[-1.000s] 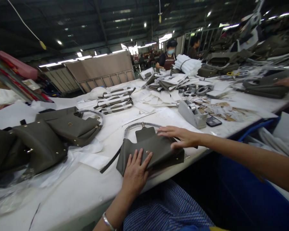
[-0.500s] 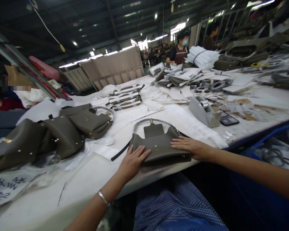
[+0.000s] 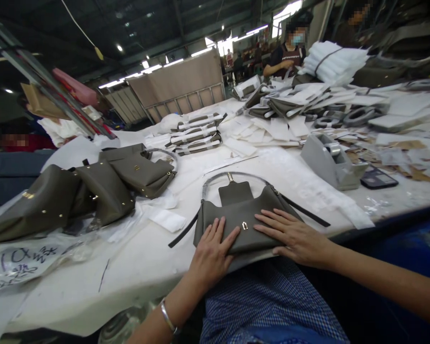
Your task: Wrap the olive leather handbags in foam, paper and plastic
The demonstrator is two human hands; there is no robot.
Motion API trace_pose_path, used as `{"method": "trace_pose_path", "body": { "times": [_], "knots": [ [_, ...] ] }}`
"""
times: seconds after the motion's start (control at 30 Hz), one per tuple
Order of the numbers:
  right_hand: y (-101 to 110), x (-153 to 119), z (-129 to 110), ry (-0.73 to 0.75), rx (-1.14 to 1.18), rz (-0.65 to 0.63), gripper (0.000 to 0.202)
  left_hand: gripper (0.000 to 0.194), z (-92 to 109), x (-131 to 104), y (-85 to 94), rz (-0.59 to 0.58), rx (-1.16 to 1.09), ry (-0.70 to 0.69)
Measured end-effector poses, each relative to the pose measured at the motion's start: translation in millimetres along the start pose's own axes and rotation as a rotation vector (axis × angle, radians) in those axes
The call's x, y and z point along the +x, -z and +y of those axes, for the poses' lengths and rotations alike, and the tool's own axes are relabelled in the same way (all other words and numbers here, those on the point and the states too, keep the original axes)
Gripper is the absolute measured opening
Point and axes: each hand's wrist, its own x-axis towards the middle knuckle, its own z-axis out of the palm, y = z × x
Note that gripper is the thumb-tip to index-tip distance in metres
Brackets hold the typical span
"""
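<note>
An olive-grey handbag (image 3: 232, 210) lies on the white-covered table in front of me, close to its front edge. Its flap (image 3: 235, 192) is turned back, away from me, and a wrapped handle (image 3: 215, 179) arches behind it. A small gold clasp (image 3: 244, 225) shows on the bag's front, between my hands. My left hand (image 3: 213, 243) lies on the bag's lower left, fingers spread. On the right side my right hand (image 3: 294, 234) rests flat with its fingers apart. Dark strap ends stick out at both sides of the bag.
More olive bags (image 3: 107, 186) lie piled on the left beside marked plastic (image 3: 21, 263). A tape dispenser (image 3: 327, 162) and a phone (image 3: 379, 177) are at the right. Wrapped strips (image 3: 197, 134) are stacked farther back. A masked person (image 3: 288, 55) is across the table.
The bag's front edge has come nearer to me, and its right strap now sticks out to the side. Both hands have shifted on its front and stay spread. The view has turned slightly.
</note>
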Motion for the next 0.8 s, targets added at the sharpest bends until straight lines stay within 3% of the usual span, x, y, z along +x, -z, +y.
{"method": "trace_pose_path", "body": {
  "times": [0.13,0.27,0.37,0.5,0.63,0.8],
  "knots": [
    [-5.9,-4.8,-2.0,-0.015,-0.022,0.025,0.070,0.071,6.9,-0.2,-6.8,0.049,0.014,0.045],
    [-12.6,-6.5,-2.9,0.016,-0.095,0.060,0.071,0.071,19.1,0.7,-8.5,0.064,0.021,-0.021],
    [-20.9,-7.8,3.7,0.036,-0.150,0.108,0.076,0.066,23.7,-2.6,-16.4,0.138,0.018,-0.087],
    [-22.2,-1.6,15.0,0.113,-0.139,0.173,0.080,0.057,27.2,-10.2,-27.9,0.242,0.009,-0.062],
    [-3.2,25.2,-1.5,0.194,-0.061,0.272,0.064,0.054,29.8,-10.9,-38.0,0.305,0.016,-0.032],
    [30.2,99.5,-57.7,0.308,0.156,0.104,0.031,0.047,29.5,-5.9,-51.0,0.365,0.025,-0.014]
  ]
}}
